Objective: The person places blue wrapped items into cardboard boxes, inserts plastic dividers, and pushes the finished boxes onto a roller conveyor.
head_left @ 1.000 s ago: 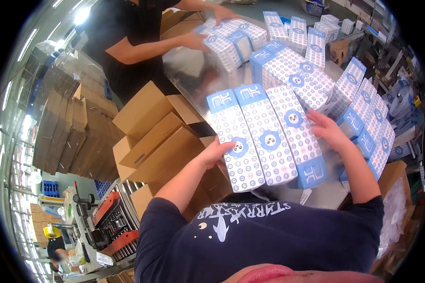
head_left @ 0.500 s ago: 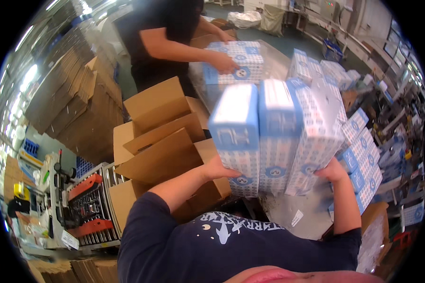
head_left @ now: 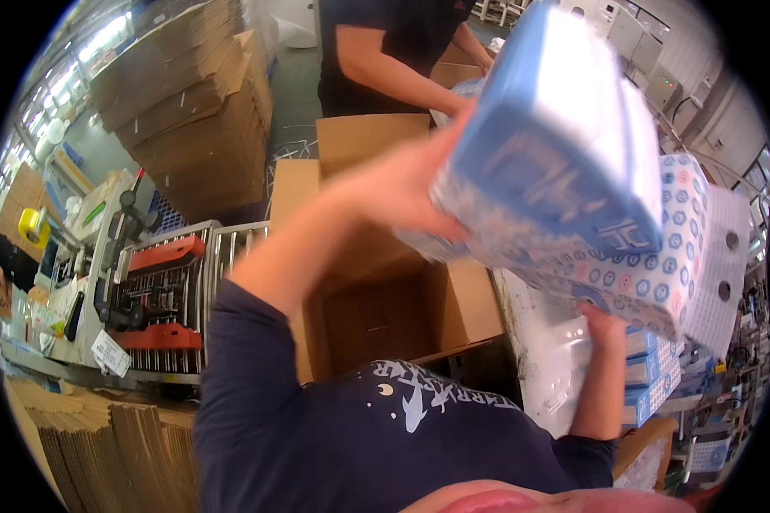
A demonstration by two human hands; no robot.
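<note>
Several blue-and-white packs (head_left: 556, 192) with a dotted print are raised and tilted, pressed together in a row between my two hands. My left hand (head_left: 415, 188) is blurred by motion and grips their left side. Lower on the right, my right hand (head_left: 603, 327) holds them from beneath that end. Below my left forearm stands an open cardboard box (head_left: 469, 299) with its flaps spread; its brown bottom shows. The packs hide part of the table and much of what lies behind them.
Across from me a person in dark clothes (head_left: 393, 51) reaches toward another pack, mostly hidden. Folded cardboard (head_left: 188, 94) is piled at the far left. A roller conveyor (head_left: 167, 291) with red guides runs left of the box. More packs (head_left: 650, 380) lie right of the whitish table (head_left: 547, 368).
My hands have lifted the packs up and tilted them. My view has shifted, so the open box now sits nearer the middle and its inside shows.
</note>
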